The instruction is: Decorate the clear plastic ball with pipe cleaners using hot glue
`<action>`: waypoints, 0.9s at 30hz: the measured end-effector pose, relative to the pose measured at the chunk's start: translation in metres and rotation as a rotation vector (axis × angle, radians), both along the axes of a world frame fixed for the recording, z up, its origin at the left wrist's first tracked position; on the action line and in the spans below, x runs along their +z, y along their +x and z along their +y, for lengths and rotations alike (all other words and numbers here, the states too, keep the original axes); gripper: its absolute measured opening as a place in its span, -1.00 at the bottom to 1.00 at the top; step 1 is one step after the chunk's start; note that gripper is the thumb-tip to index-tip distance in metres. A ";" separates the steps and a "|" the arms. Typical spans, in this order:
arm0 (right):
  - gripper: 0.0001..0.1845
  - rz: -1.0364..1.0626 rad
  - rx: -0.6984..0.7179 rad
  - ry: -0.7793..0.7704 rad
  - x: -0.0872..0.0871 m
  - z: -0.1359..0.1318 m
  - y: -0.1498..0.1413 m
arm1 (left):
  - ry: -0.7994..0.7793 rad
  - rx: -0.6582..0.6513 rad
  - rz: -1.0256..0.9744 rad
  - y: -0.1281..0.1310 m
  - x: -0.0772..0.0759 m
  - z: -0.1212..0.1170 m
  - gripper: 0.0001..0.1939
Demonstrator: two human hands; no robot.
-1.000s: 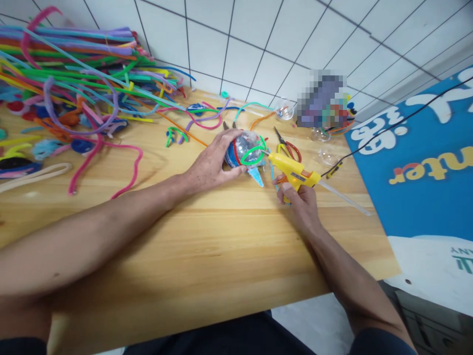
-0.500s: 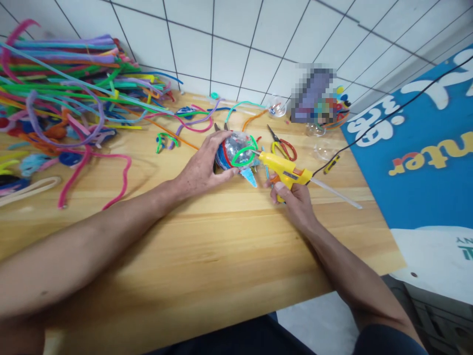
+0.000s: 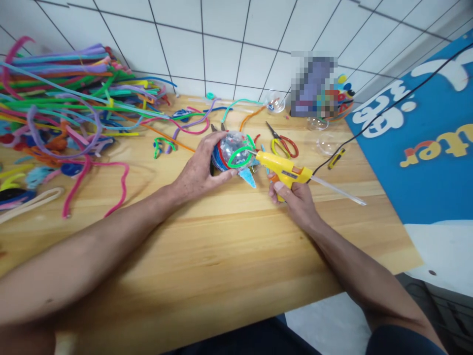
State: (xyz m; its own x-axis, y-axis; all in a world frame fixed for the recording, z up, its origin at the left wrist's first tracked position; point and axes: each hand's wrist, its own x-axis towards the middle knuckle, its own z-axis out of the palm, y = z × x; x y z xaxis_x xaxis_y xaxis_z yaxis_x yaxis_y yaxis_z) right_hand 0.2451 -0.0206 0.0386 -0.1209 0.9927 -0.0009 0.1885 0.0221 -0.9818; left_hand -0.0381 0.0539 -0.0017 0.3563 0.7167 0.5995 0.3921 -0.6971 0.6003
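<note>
My left hand [image 3: 201, 165] is wrapped around the left side of a clear plastic ball [image 3: 233, 144], whose lower left is banded with red and blue pipe cleaners. Loops of green pipe cleaner [image 3: 236, 157] lie on the ball's right face, and a light-blue fuzzy point [image 3: 247, 178] sticks out below. In my right hand [image 3: 293, 197] is a yellow hot glue gun [image 3: 283, 166], gripped by its handle. Its metal nozzle meets the green loops; whether it touches them I cannot tell. A clear glue stick [image 3: 342, 192] juts from the gun's back.
A big heap of coloured pipe cleaners [image 3: 66, 98] covers the table's left. Behind the gun lie scissors [image 3: 284, 143] and a yellow cutter [image 3: 336, 159]. Clear plastic shells [image 3: 275, 102] stand near the tiled wall. The gun's black cord [image 3: 373, 121] runs over a blue board [image 3: 436, 162].
The camera view has shifted slightly. Both hands keep their hold, and the glue gun's nozzle stays at the green loops with hardly any movement.
</note>
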 end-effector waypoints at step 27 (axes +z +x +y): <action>-0.35 0.019 0.018 0.004 -0.004 -0.001 -0.005 | -0.022 -0.013 0.007 -0.002 0.001 0.000 -0.12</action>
State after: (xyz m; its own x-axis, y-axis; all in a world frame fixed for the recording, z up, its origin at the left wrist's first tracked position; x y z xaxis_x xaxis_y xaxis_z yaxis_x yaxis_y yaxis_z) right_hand 0.2403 -0.0221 0.0343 -0.1390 0.9903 0.0051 0.1694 0.0288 -0.9851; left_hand -0.0403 0.0535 -0.0008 0.3701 0.7246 0.5814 0.3872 -0.6892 0.6124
